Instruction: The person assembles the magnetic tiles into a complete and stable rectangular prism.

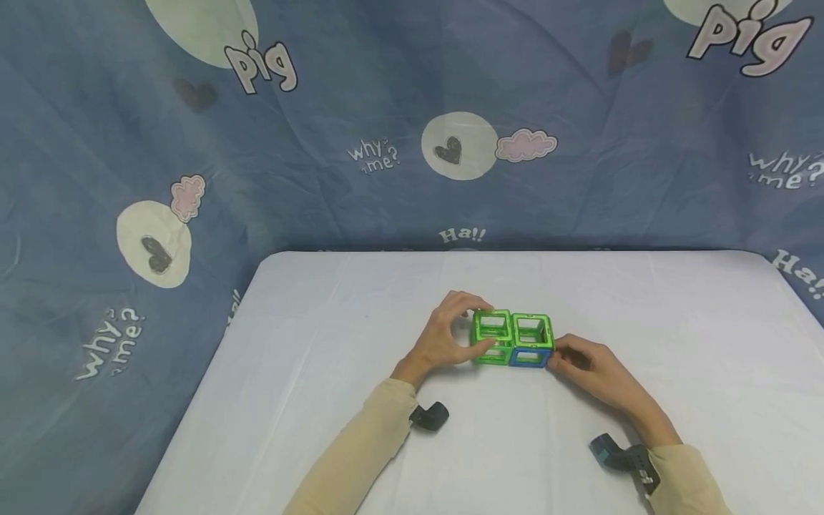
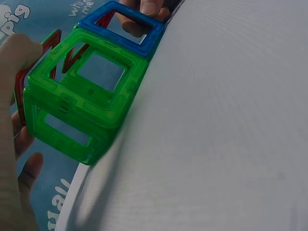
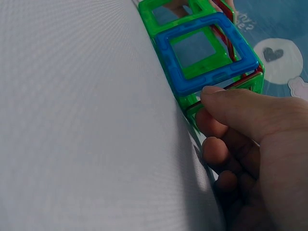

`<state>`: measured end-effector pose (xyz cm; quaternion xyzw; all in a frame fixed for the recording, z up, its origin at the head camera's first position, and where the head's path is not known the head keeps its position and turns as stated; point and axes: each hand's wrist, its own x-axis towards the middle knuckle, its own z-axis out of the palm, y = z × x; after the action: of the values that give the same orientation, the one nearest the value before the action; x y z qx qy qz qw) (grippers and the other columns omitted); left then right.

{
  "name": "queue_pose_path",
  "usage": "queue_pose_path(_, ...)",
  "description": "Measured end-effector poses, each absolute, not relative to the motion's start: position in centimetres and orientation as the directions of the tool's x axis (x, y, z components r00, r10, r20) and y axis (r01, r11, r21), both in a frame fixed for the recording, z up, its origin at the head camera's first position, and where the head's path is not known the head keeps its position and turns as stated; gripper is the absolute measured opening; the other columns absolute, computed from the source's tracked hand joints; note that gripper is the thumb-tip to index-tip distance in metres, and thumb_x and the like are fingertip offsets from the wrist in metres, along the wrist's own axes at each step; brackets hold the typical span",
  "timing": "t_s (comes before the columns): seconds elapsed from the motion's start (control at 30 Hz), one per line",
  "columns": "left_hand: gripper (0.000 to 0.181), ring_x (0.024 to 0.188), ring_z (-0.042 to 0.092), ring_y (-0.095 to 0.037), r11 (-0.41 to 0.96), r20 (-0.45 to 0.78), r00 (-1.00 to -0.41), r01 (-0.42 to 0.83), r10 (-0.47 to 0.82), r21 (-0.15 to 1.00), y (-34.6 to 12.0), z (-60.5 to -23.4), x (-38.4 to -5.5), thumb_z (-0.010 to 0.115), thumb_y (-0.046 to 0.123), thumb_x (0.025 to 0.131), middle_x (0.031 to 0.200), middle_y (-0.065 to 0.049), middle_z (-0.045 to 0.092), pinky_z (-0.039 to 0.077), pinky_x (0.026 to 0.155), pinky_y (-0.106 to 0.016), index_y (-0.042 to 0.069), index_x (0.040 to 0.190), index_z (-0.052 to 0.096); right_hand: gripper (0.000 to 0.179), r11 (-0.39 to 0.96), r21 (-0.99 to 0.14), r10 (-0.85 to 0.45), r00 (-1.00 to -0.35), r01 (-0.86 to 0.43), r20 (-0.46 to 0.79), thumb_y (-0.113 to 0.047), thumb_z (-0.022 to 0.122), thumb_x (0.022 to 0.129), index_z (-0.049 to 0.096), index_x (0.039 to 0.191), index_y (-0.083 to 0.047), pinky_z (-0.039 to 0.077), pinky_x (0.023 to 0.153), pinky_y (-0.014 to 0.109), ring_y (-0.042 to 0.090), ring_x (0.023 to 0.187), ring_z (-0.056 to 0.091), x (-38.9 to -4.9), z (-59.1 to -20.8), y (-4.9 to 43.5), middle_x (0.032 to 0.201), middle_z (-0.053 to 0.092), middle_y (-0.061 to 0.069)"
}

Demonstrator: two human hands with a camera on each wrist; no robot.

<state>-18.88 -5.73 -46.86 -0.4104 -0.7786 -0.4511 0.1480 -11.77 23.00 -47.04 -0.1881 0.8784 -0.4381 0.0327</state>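
Note:
A box-shaped build of see-through magnetic tiles, two cubes side by side, stands on the white table. Green tiles (image 1: 512,330) make up most of it, and a blue tile (image 1: 531,350) forms the front of the right cube. Red tile edges (image 2: 20,94) show on its far side in the left wrist view. My left hand (image 1: 440,336) grips the left cube, thumb across the front and fingers behind the top. At the right end, my right hand (image 1: 599,368) pinches the build's edge between thumb and forefinger, beside the blue tile (image 3: 167,57).
The white table (image 1: 309,343) reaches back to a blue printed cloth (image 1: 360,200) hanging behind it. A black wrist device (image 1: 430,416) sits at the left sleeve, another black device (image 1: 618,454) at the right sleeve.

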Motion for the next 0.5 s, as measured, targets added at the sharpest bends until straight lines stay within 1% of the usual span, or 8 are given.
queue_pose_path(0.37, 0.049, 0.106, 0.052, -0.017, 0.255, 0.586, -0.62, 0.769, 0.521, 0.587, -5.72, -46.8, -18.76, 0.081, 0.022, 0.071, 0.113, -0.002, 0.061, 0.051, 0.083, -0.037, 0.014, 0.115, 0.061, 0.013, 0.544, -0.777, -0.364, -0.924, -0.316, 0.121, -0.022, 0.064, 0.09, 0.065, 0.103, -0.021, 0.045, 0.067, 0.02, 0.005, 0.075, 0.051, -11.81, -47.15, 22.97, 0.08, 0.057, -0.008)
queue_pose_path(0.5, 0.048, 0.106, 0.052, -0.017, 0.256, 0.575, -0.627, 0.761, 0.526, 0.597, -5.77, -46.76, -18.72, 0.08, 0.022, 0.072, 0.114, -0.002, 0.061, 0.051, 0.084, -0.038, 0.014, 0.115, 0.061, 0.014, 0.541, -0.779, -0.366, -0.923, -0.317, 0.122, -0.022, 0.064, 0.09, 0.065, 0.104, -0.021, 0.044, 0.067, 0.02, 0.005, 0.075, 0.05, -11.81, -47.17, 23.01, 0.081, 0.057, -0.008)
